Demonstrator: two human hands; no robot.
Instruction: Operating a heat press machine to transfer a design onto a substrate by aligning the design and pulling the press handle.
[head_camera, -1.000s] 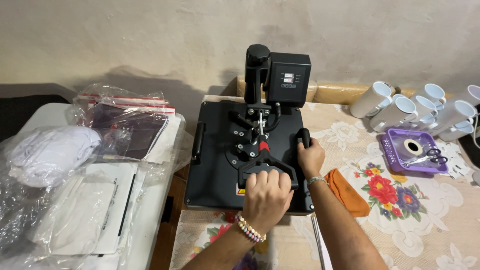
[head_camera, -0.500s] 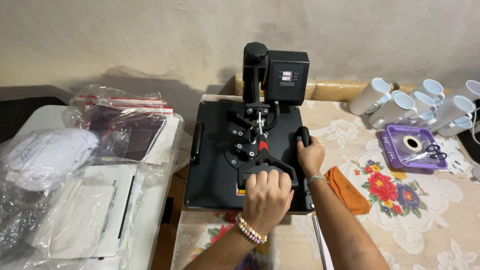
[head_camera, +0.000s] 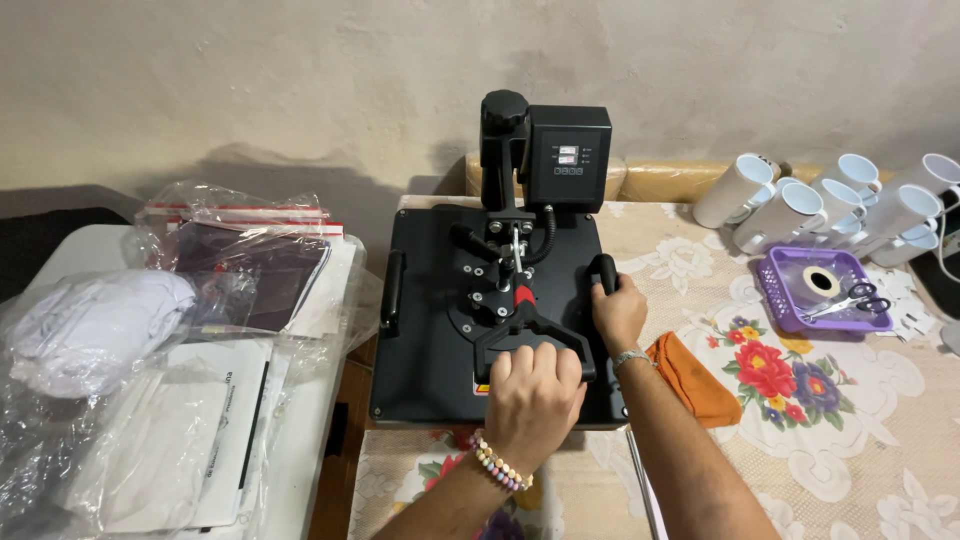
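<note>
Press handle (head_camera: 530, 345) partly hidden under left hand (head_camera: 533, 396), mugs (head_camera: 905, 205) cut off (right edge)

We see the left hand (head_camera: 532, 393) gripping the front handle (head_camera: 530, 338) of the black heat press (head_camera: 420, 330) while the right hand (head_camera: 618, 310) clasps its side handle (head_camera: 604, 270) on the floral tablecloth (head_camera: 850, 400).

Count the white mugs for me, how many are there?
5 white mugs lie on their sides at the table's far right: one, the next, one behind, another, and the last at the edge. More may be hidden.
</note>
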